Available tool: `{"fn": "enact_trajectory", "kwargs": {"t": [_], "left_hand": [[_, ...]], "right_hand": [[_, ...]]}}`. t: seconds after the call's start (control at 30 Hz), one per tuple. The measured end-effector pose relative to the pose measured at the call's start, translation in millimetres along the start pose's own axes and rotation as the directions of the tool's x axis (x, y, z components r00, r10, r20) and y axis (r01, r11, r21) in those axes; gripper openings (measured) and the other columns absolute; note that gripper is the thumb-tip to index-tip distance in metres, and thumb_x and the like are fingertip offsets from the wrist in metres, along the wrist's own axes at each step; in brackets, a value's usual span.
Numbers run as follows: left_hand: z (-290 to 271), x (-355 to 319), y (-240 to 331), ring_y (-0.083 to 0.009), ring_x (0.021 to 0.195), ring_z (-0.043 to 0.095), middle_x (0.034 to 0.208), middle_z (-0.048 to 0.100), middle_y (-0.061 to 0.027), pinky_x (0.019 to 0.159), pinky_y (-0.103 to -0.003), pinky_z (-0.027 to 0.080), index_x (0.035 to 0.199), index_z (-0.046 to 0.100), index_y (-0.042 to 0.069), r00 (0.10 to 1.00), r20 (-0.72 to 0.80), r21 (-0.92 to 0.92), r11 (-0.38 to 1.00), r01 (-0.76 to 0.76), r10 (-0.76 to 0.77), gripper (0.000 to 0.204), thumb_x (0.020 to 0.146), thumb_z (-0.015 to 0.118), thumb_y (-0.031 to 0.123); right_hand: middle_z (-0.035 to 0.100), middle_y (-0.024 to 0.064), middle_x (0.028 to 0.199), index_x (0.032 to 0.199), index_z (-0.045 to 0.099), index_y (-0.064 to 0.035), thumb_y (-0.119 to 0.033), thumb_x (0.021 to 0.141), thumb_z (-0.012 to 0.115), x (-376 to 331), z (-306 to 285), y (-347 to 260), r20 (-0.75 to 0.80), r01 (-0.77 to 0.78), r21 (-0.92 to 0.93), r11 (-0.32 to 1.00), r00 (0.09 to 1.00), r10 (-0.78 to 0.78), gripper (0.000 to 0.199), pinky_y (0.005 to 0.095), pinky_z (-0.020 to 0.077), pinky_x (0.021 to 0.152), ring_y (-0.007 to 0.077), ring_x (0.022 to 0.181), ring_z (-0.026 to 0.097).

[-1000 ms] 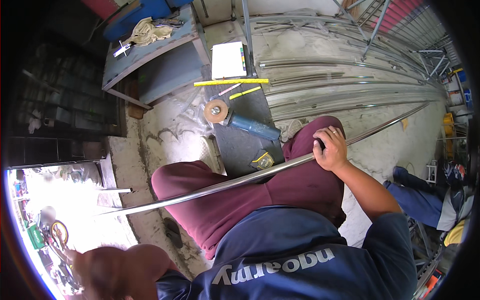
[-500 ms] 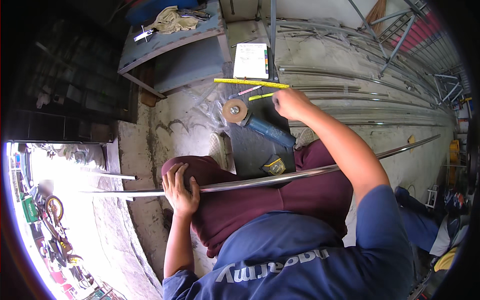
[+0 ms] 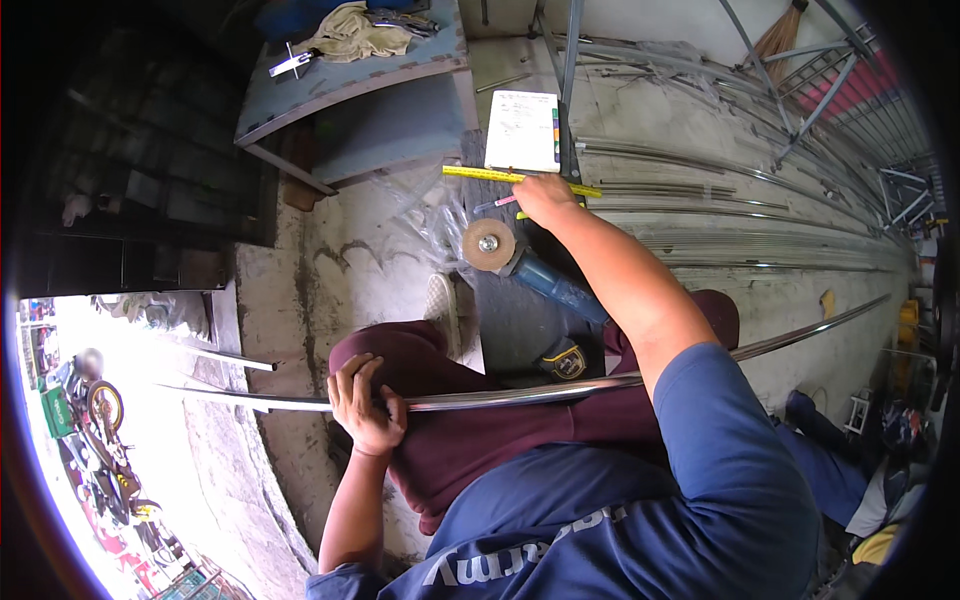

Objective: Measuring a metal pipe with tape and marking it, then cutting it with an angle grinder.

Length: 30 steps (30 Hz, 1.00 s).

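Hands sit far apart in the head view. The left hand (image 3: 365, 405) is closed around a long, slightly curved shiny metal rod (image 3: 520, 395) that lies across the person's maroon-trousered lap (image 3: 480, 440) and runs out past both knees. The right hand (image 3: 545, 195) reaches forward to the concrete floor (image 3: 380, 270), fingers curled over a yellow measuring ruler (image 3: 480, 174) and a pink pencil (image 3: 503, 201); whether it grips either is unclear. Just beside it lie a white notepad (image 3: 523, 130) and a blue angle grinder with a tan disc (image 3: 520, 262). A yellow-and-black tape measure (image 3: 566, 360) rests near the knee.
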State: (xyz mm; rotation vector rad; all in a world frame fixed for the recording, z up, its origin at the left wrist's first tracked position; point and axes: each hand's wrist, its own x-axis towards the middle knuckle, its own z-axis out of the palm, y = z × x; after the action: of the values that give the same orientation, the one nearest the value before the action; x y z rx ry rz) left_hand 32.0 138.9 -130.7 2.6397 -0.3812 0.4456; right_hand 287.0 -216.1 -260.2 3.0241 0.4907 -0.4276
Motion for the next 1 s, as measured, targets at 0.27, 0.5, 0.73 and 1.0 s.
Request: {"fn": "enact_trajectory", "kwargs": {"t": [0.27,0.5,0.73,1.0], "left_hand": [[3,-5,-14,-0.039,0.106,0.064,0.116,0.069,-0.0181,0.098,-0.048,0.047,0.118,0.071,0.003,1.0,-0.02,-0.015,1.0,-0.013,0.013,0.039,0.082,0.06,0.012],[-1,-12,-19,-0.0378,0.106,0.063,0.113,0.068,-0.0184,0.099,-0.047,0.046,0.117,0.07,0.0,0.996,-0.079,-0.009,0.999,-0.046,0.045,0.038,0.081,0.058,0.007],[11,0,9,-0.0362,0.098,0.066,0.113,0.072,-0.0117,0.09,-0.05,0.051,0.116,0.073,0.012,0.977,0.19,0.114,0.99,0.08,-0.1,0.029,0.087,0.066,0.011],[111,100,134,-0.0393,0.1,0.075,0.106,0.076,-0.0237,0.092,-0.045,0.058,0.115,0.076,0.001,0.349,0.901,-0.256,0.965,-0.054,0.259,0.045,0.091,0.075,0.038]], "right_hand": [[0.076,0.0168,0.085,0.106,0.068,-0.0081,-0.023,0.094,0.064,-35,-17,38,-0.255,-0.027,0.088,0.996,0.966,0.048,0.02,0.0552,0.0611,0.074,0.0411,0.079,0.076],[0.07,0.0166,0.078,0.105,0.059,-0.0102,-0.025,0.093,0.068,-164,-72,95,-0.262,-0.222,0.418,0.881,0.899,0.351,0.021,0.0494,0.0561,0.069,0.0399,0.074,0.072],[0.07,0.0216,0.11,0.124,0.062,-0.0062,-0.018,0.107,0.06,-301,-76,21,-0.199,0.06,0.513,0.856,0.979,0.05,0.021,0.0503,0.0504,0.099,0.0437,0.101,0.065],[0.068,0.016,0.114,0.117,0.062,-0.0084,-0.018,0.101,0.066,-400,-46,4,-0.34,-0.036,0.321,0.946,0.928,0.15,0.019,0.0638,0.0353,0.115,0.0379,0.112,0.065]]}}
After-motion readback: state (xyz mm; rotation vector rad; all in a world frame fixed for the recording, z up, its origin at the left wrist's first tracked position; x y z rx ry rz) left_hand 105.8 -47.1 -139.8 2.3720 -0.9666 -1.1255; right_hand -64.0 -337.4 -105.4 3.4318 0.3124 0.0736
